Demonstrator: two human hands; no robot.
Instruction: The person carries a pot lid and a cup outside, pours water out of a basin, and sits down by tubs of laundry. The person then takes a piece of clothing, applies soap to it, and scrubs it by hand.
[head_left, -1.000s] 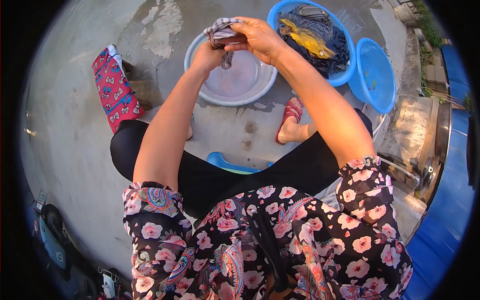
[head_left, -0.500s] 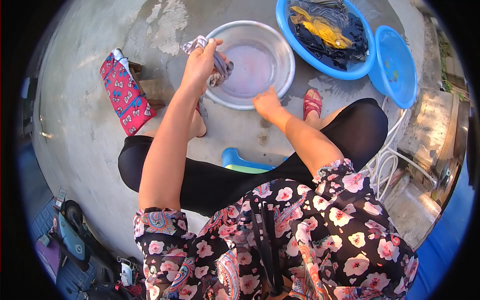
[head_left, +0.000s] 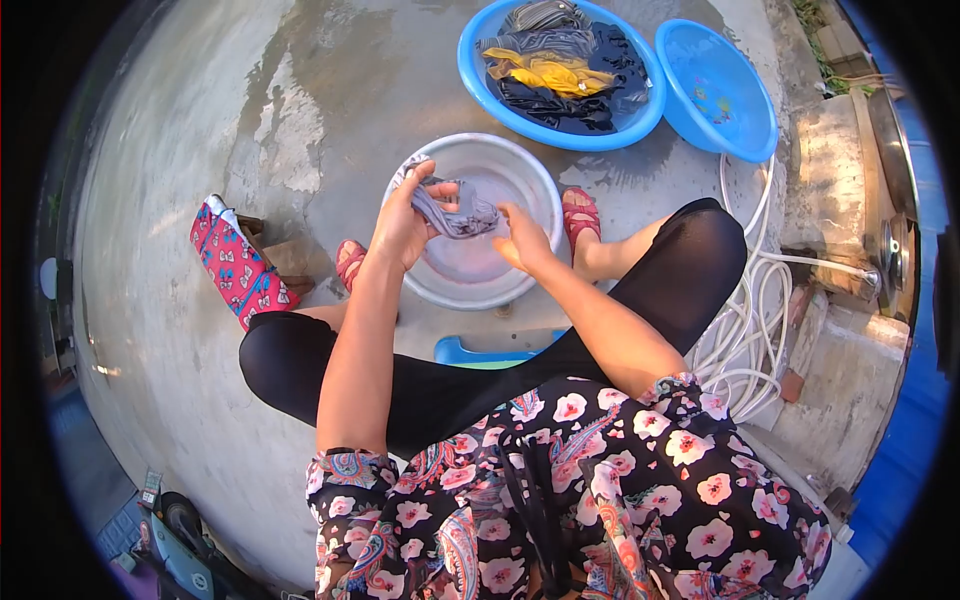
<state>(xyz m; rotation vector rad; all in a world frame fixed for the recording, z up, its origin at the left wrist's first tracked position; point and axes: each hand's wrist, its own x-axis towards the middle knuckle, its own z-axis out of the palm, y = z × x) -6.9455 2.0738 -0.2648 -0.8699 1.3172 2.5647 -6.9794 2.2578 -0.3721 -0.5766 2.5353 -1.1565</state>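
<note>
Basin, round and pale (head_left: 470,280), beneath both hands. Cloth, grey, twisted (head_left: 462,222), above its interior, clamped in the curled fingers of the left hand (head_left: 402,218), its far end close to the right hand (head_left: 524,240), fingers parted, contact unclear. Compared with earlier: cloth shifted from the basin's left rim inward, right hand nearer it.

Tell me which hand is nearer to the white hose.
Right. The right hand is left of the hose; the left hand, holding grey cloth, is farther left.
</note>
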